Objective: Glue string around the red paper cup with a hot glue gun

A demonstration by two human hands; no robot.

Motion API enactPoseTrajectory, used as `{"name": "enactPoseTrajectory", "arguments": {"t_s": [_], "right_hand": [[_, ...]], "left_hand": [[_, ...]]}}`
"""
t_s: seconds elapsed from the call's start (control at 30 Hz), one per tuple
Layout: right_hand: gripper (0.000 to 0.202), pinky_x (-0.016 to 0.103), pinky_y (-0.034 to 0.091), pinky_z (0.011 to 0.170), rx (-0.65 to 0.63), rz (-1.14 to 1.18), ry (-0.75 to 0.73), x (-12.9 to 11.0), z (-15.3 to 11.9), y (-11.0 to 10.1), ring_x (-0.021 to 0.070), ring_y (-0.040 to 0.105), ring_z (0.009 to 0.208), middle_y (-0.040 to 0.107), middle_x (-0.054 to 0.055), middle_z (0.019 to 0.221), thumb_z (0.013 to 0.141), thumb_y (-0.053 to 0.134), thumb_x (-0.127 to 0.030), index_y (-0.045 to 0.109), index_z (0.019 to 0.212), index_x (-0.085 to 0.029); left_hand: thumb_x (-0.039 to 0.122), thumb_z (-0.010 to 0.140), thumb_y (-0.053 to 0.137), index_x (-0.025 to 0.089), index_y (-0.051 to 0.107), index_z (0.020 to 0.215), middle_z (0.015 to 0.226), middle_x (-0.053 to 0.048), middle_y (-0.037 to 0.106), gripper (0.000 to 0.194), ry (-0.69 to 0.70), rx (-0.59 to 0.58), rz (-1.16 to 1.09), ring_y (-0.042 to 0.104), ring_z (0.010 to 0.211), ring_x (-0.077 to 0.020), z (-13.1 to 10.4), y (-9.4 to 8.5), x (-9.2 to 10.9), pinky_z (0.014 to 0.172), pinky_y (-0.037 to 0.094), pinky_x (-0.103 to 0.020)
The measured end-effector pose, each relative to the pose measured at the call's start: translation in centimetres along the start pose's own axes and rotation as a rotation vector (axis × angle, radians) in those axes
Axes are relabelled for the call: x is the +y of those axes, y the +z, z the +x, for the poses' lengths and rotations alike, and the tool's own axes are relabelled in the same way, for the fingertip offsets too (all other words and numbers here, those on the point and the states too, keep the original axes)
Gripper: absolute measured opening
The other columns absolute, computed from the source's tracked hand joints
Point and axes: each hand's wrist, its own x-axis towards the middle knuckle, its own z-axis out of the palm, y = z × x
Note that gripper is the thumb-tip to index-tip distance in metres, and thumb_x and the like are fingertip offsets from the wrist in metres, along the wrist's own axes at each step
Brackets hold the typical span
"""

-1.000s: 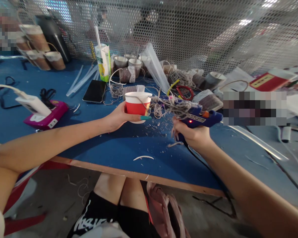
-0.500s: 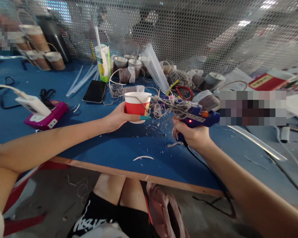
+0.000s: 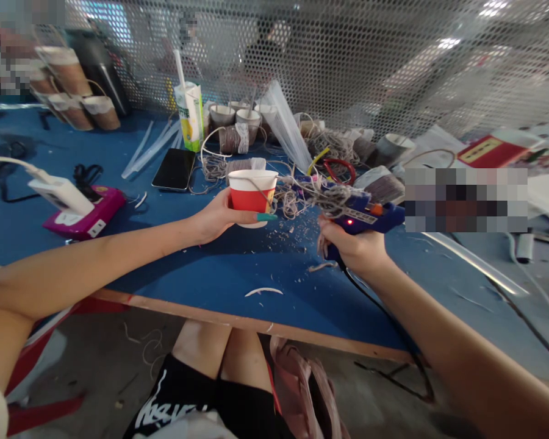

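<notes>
My left hand point(image 3: 224, 214) is closed around a red and white paper cup point(image 3: 249, 198), held upright above the table with the thumb across its front. A loop of cord hangs over the cup's rim. In my right hand point(image 3: 354, 244) is a blue hot glue gun point(image 3: 370, 219), its small red light lit and its nozzle end pointing left toward the cup. Strands of grey-brown twine point(image 3: 332, 195) lie tangled over the gun's front and hide its tip. Behind the cup rests a twine-wrapped cup point(image 3: 244, 164) on its side.
On the blue table point(image 3: 201, 274) are a black phone point(image 3: 174, 169), a drink carton point(image 3: 191, 116), clear glue sticks point(image 3: 286, 125), a purple power strip point(image 3: 85, 216) and red-handled tool point(image 3: 341, 171). Several wrapped cups point(image 3: 249, 122) stand behind. The gun's black cable point(image 3: 384, 305) runs over the table's front edge.
The cup and my left hand have shifted very slightly left. My right hand and the glue gun look nearly still.
</notes>
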Motion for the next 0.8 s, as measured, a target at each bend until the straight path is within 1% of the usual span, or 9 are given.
{"name": "enactPoseTrajectory", "arguments": {"t_s": [0.27, 0.37, 0.43, 0.5, 0.57, 0.6, 0.67, 0.73, 0.8], "right_hand": [[0.020, 0.029, 0.040, 0.038, -0.034, -0.006, 0.061, 0.2, -0.1, -0.1, 0.0140, 0.048, 0.037, 0.051, -0.002, 0.045, 0.065, 0.065, -0.029, 0.050, 0.053, -0.023], [0.021, 0.030, 0.040, 0.039, 0.022, -0.075, 0.069, -0.1, 0.3, 0.0, 0.0142, 0.048, 0.037, 0.050, -0.002, 0.045, 0.066, 0.063, -0.027, 0.048, 0.052, -0.024], [0.022, 0.030, 0.040, 0.042, 0.077, -0.237, 0.094, -0.5, 0.7, -0.3, 0.0149, 0.048, 0.039, 0.049, -0.002, 0.045, 0.067, 0.062, -0.026, 0.046, 0.053, -0.024], [0.024, 0.032, 0.041, 0.046, 0.099, -0.512, 0.108, -0.9, 1.1, -0.9, 0.0171, 0.050, 0.043, 0.047, -0.001, 0.047, 0.070, 0.063, -0.025, 0.043, 0.057, -0.025], [0.033, 0.035, 0.043, 0.051, 0.102, -0.811, 0.113, -1.2, 1.4, -1.8, 0.0213, 0.054, 0.051, 0.045, 0.000, 0.050, 0.072, 0.069, -0.031, 0.038, 0.060, -0.026], [0.039, 0.036, 0.043, 0.053, 0.093, -0.935, 0.120, -1.2, 1.5, -2.3, 0.0238, 0.056, 0.055, 0.044, 0.000, 0.051, 0.071, 0.072, -0.037, 0.036, 0.061, -0.027], [0.052, 0.038, 0.044, 0.054, 0.023, -1.094, 0.163, -1.2, 1.8, -3.3, 0.0278, 0.059, 0.061, 0.041, 0.001, 0.051, 0.067, 0.077, -0.053, 0.033, 0.060, -0.028], [0.059, 0.040, 0.046, 0.055, -0.136, -1.149, 0.226, -1.3, 2.0, -4.2, 0.0279, 0.059, 0.060, 0.039, 0.000, 0.050, 0.064, 0.075, -0.069, 0.033, 0.056, -0.028], [0.063, 0.041, 0.047, 0.056, -0.299, -1.153, 0.266, -1.6, 2.0, -5.0, 0.0254, 0.057, 0.055, 0.040, 0.001, 0.050, 0.063, 0.071, -0.077, 0.035, 0.053, -0.026]], "left_hand": [[0.021, 0.047, 0.087, 0.017, 0.062, 0.102, 0.094, -0.003, 0.069, 0.060, -0.003, 0.017, 0.005, 0.065, 0.091, -0.0208, 0.0, 0.1, 0.1, 0.090, 0.053, -0.042], [0.022, 0.047, 0.088, 0.017, 0.062, 0.103, 0.096, -0.004, 0.070, 0.061, -0.015, 0.016, -0.014, 0.066, 0.091, -0.0214, 0.0, -0.1, 0.0, 0.090, 0.054, -0.043], [0.023, 0.047, 0.089, 0.017, 0.062, 0.104, 0.098, -0.005, 0.070, 0.063, -0.016, 0.013, -0.031, 0.066, 0.093, -0.0226, 0.1, -0.2, -0.2, 0.090, 0.054, -0.043], [0.025, 0.048, 0.091, 0.017, 0.063, 0.104, 0.098, -0.006, 0.071, 0.063, -0.012, 0.005, -0.033, 0.066, 0.095, -0.0240, 0.1, -0.3, -0.3, 0.090, 0.054, -0.044], [0.028, 0.048, 0.092, 0.016, 0.064, 0.103, 0.097, -0.006, 0.071, 0.063, -0.004, -0.003, -0.029, 0.066, 0.095, -0.0244, 0.2, -0.3, -0.4, 0.090, 0.054, -0.043], [0.030, 0.048, 0.092, 0.016, 0.064, 0.102, 0.097, -0.006, 0.071, 0.063, 0.000, -0.004, -0.028, 0.066, 0.095, -0.0241, 0.2, -0.2, -0.4, 0.090, 0.054, -0.043], [0.032, 0.047, 0.093, 0.016, 0.065, 0.102, 0.098, -0.006, 0.071, 0.064, 0.009, 0.000, -0.032, 0.066, 0.095, -0.0231, 0.2, -0.2, -0.4, 0.091, 0.053, -0.042], [0.033, 0.045, 0.094, 0.017, 0.064, 0.102, 0.099, -0.006, 0.071, 0.067, 0.011, 0.009, -0.049, 0.067, 0.095, -0.0224, 0.2, -0.2, -0.4, 0.091, 0.053, -0.041], [0.035, 0.044, 0.095, 0.017, 0.064, 0.103, 0.100, -0.007, 0.071, 0.069, 0.008, 0.014, -0.072, 0.067, 0.095, -0.0224, 0.2, -0.3, -0.4, 0.091, 0.054, -0.041]]}}
